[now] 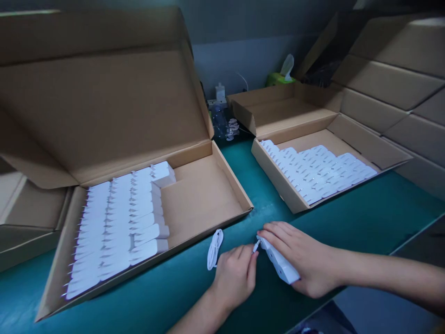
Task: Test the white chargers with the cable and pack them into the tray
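My right hand (302, 260) is shut around a white plastic adapter (281, 262), with its fingers over the top. My left hand (234, 277) is close beside it, and its fingertips pinch a small white cable plug (256, 246) at the adapter's end. Just left of that hand, a coiled white cable (214, 249) lies on the table. Its link to the plug is hidden behind my left hand. Rows of white adapters (118, 225) fill part of an open cardboard box (205, 197) to the left, and more (316, 171) lie in a second open box (278, 174).
Both boxes stand on a teal table (361, 218), their lids raised. Behind them are a green tissue box (280, 76), a wall socket with a plug (219, 95) and a clear bag (219, 121). Stacked cardboard boxes (389, 93) rise at the right.
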A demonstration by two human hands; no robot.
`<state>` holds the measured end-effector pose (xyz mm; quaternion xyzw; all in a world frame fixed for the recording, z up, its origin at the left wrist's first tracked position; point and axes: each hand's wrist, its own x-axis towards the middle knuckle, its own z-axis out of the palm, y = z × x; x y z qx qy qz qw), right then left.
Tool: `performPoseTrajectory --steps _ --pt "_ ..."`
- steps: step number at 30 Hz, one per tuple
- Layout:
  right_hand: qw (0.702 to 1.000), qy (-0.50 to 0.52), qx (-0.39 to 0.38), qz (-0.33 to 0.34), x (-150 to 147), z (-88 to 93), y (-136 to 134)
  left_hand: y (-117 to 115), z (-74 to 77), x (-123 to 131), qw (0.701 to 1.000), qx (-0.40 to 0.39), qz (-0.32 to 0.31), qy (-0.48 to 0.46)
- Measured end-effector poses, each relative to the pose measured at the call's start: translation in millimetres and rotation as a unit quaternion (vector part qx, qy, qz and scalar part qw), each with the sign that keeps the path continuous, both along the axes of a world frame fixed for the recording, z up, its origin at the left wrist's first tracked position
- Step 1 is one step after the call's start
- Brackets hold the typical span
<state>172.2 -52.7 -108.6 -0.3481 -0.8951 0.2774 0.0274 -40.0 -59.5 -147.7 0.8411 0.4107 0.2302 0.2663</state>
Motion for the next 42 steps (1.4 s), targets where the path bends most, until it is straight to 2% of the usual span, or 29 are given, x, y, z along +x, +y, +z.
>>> performPoseTrajectory --steps 11,17,23,28,33,37,42 --pt "0.999 -0.019 -0.005 0.051 0 9.3 8 -5 3.0 -1 0.999 0.041 -0.028 -0.001" --pt "0.999 -0.012 0.004 0.040 0 4.5 7 -2 1.0 1 0.999 0.045 -0.025 0.001" --pt "0.998 0.028 0.040 0.048 0 -0.1 6 6 -0.2 8 0.997 0.053 -0.049 0.030" --pt "0.998 0.040 0.047 0.028 -2 0.1 5 8 1.4 3 0.997 0.032 -0.060 0.021" --pt "0.998 0.039 0.053 -0.010 -3 -1.7 3 -2 2.9 -5 0.999 0.025 -0.044 -0.013" --pt "0.997 0.037 0.066 -0.022 -3 -4.5 1 -11 2.2 -1 0.997 0.027 -0.067 -0.016" --pt "0.996 0.036 0.076 -0.019 -4 -4.9 1 -14 2.1 7 0.998 0.015 -0.063 -0.002"
